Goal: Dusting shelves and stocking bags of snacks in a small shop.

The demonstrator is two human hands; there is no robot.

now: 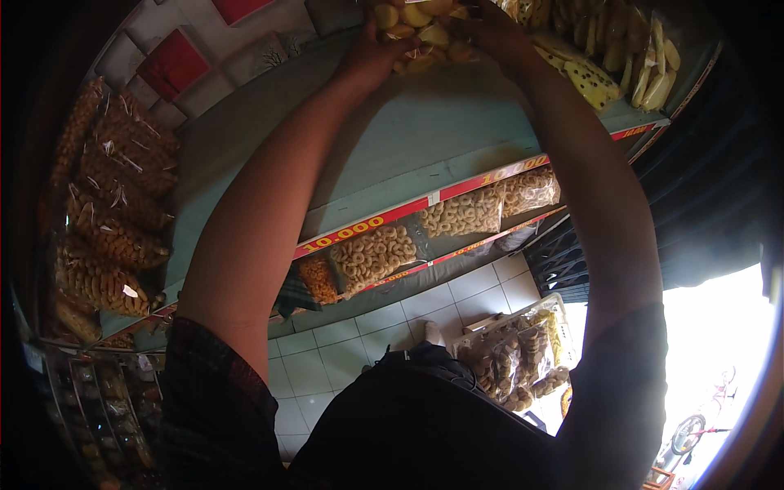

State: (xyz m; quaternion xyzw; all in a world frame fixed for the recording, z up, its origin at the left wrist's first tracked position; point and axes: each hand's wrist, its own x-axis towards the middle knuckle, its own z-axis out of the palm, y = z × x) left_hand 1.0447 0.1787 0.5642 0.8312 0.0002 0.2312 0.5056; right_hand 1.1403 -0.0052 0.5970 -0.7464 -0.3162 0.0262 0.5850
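Observation:
A clear plastic bag of round yellow chips (pixel 422 33) is at the top edge of the view, partly cut off. My left hand (pixel 376 55) grips its left side, with the thumb lying across the front. On the other side my right hand (pixel 493 33) holds it, its fingers dark and partly hidden. Both arms stretch forward over a grey-green shelf (pixel 416 135). Close to my right hand lie a flat bag of yellow, dark-spotted snacks (pixel 585 79) and bags of long pale chips (pixel 655 76).
Bags of brown snacks (pixel 122 190) are stacked at the left. A red price strip (pixel 453 190) edges the shelf; ring-shaped snacks in bags (pixel 373 254) sit below. A crate (pixel 562 309) of bagged snacks stands on the tiled floor (pixel 306 370) by my right side. Outside is a bicycle (pixel 689 433).

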